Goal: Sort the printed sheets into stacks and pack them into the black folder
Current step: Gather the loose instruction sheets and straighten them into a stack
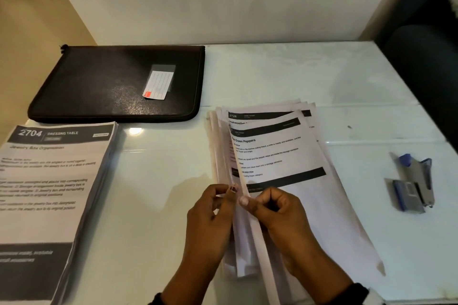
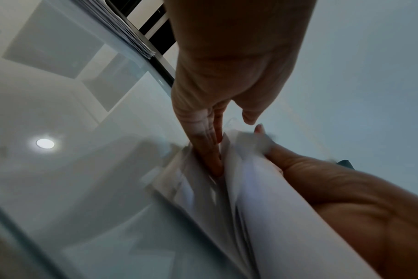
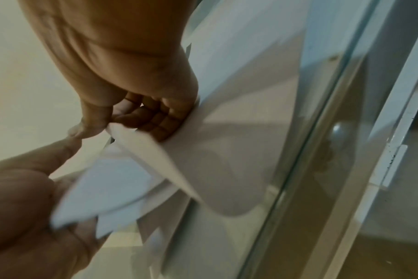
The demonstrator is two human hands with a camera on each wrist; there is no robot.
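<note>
A loose pile of printed sheets (image 1: 277,153) lies right of centre on the table, its left edges lifted and fanned. My left hand (image 1: 226,193) pinches some of those raised edges, fingers slid in between the sheets (image 2: 246,188). My right hand (image 1: 249,202) grips the top bundle's raised edge, thumb on top and fingers curled under it (image 3: 227,151). In the right wrist view the right hand (image 3: 122,120) and left hand (image 3: 60,169) hold separate layers. A squared stack of sheets headed "2704" (image 1: 52,188) lies at the left. The black folder (image 1: 111,86) lies zipped and flat behind it.
A grey and blue stapler (image 1: 414,183) lies at the right of the glossy white table (image 1: 153,173). A white label card (image 1: 158,85) sits on the folder. A wall runs behind the table, and a dark chair (image 1: 426,62) stands at the far right.
</note>
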